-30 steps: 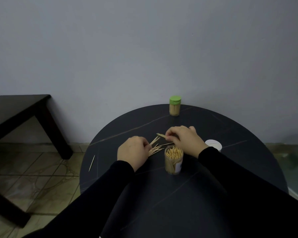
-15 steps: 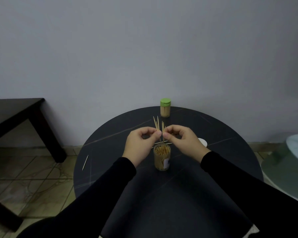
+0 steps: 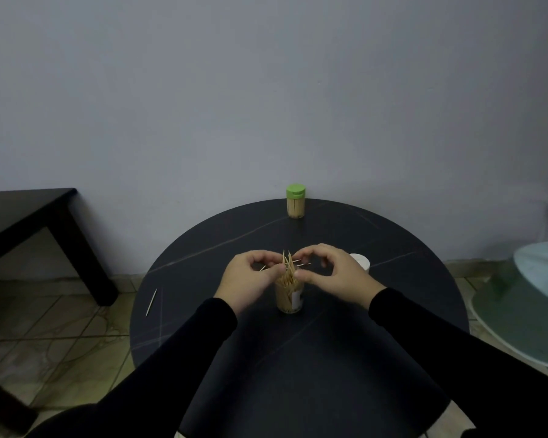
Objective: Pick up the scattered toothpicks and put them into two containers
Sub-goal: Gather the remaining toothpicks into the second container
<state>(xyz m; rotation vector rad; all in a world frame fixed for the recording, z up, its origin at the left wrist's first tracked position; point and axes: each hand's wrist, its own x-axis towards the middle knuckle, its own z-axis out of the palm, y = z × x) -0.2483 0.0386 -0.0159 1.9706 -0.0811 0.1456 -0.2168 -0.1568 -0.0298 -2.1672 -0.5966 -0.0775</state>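
Observation:
An open clear container [image 3: 289, 299] full of toothpicks stands at the middle of the round dark table [image 3: 345, 358]. My left hand [image 3: 249, 281] and my right hand [image 3: 329, 270] meet right above its mouth, both pinching a small upright bunch of toothpicks [image 3: 287, 263] whose lower ends are in the container. A few loose toothpicks [image 3: 301, 264] lie on the table behind the hands, mostly hidden. A single toothpick [image 3: 151, 302] lies near the table's left edge. A second container with a green lid [image 3: 295, 201] stands at the far edge.
A white lid [image 3: 360, 261] lies on the table just right of my right hand. A dark low table [image 3: 23, 213] stands to the left on the tiled floor. A pale round object [image 3: 532, 298] is at the right.
Both hands gathered toothpicks off the table, lifted them upright over the open container, and have now lowered the bunch into its mouth.

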